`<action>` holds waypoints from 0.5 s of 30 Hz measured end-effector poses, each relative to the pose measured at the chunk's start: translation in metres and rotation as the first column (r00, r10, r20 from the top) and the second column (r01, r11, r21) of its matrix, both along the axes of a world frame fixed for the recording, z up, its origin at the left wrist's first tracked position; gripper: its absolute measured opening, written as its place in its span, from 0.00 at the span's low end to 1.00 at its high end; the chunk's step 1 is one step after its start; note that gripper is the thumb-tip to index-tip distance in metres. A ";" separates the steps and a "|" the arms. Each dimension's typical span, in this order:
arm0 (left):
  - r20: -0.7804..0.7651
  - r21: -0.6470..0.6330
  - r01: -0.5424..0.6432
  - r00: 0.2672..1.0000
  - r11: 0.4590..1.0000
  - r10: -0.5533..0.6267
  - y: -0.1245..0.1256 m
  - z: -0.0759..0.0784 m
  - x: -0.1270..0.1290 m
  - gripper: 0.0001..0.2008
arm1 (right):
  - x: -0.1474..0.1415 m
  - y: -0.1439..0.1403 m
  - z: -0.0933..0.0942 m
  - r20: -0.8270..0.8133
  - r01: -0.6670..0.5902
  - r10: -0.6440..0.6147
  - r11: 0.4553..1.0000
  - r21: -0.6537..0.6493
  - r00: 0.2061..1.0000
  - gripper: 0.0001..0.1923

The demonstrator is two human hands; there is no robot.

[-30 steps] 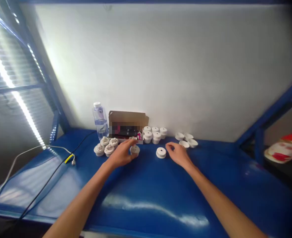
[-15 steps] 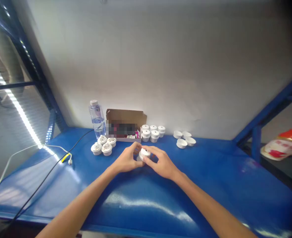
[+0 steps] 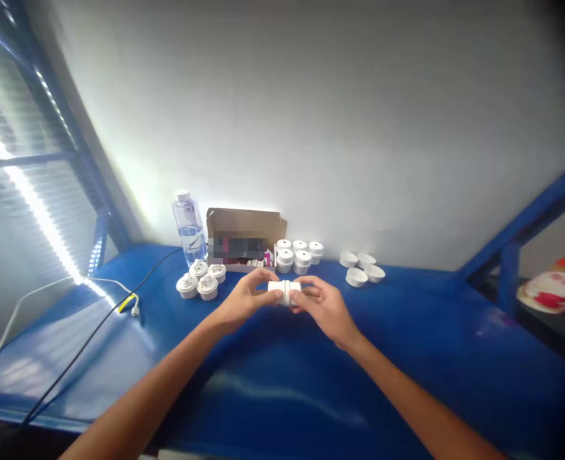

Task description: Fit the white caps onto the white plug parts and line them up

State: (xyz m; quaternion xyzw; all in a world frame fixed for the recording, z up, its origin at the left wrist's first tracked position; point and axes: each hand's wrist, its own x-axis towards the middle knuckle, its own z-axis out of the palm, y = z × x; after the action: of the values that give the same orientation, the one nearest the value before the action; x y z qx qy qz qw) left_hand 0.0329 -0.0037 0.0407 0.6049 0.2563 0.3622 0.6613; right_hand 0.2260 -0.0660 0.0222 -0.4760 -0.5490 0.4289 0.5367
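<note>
Both hands were closed on one white two-part fitting, held just above the blue table near its middle. Left hand gripped the left half with fingers curled over the top; right hand gripped the right half in like manner. A seam showed between the two halves, which stood face to face and touching. Whether they were fully seated could not be told from this view.

Surroundings were noted as follows. Four white pieces with metal parts on top sat grouped to the left of the hands. Behind them stood a clear water bottle and an open cardboard box against the wall. Stacked white round caps stood just beside the box, and four shallow white cups lay further right. A black cable and a white cable with a yellow-marked end ran across the left of the table.

Risks, as judged: the halves were small and smooth, held by the fingertips only, so uneven pressure could tilt one against the other and jam the joint. A slip could drop a half onto the table, whence it might roll into the nearby grouped pieces. Fingers covered much of the fitting, so misalignment could go unseen.
</note>
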 end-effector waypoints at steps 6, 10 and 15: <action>-0.064 -0.109 0.041 0.997 0.993 -0.048 0.001 0.000 -0.002 0.20 | 0.000 -0.004 0.004 0.148 -0.010 -0.024 0.974 0.227 0.989 0.18; -0.064 0.025 0.021 0.998 0.999 -0.020 0.001 0.004 -0.003 0.21 | 0.000 -0.005 0.007 0.044 -0.033 0.031 0.999 0.028 0.999 0.19; -0.128 0.016 0.005 0.992 1.000 -0.003 0.001 0.005 -0.004 0.20 | -0.003 -0.004 0.002 0.161 0.025 -0.064 0.972 0.233 0.985 0.20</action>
State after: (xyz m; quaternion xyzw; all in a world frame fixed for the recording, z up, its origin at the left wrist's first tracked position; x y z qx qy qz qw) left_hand 0.0285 -0.0027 0.0461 0.6326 0.2942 0.3233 0.6393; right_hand 0.2231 -0.0701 0.0241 -0.4571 -0.6274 0.3087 0.5496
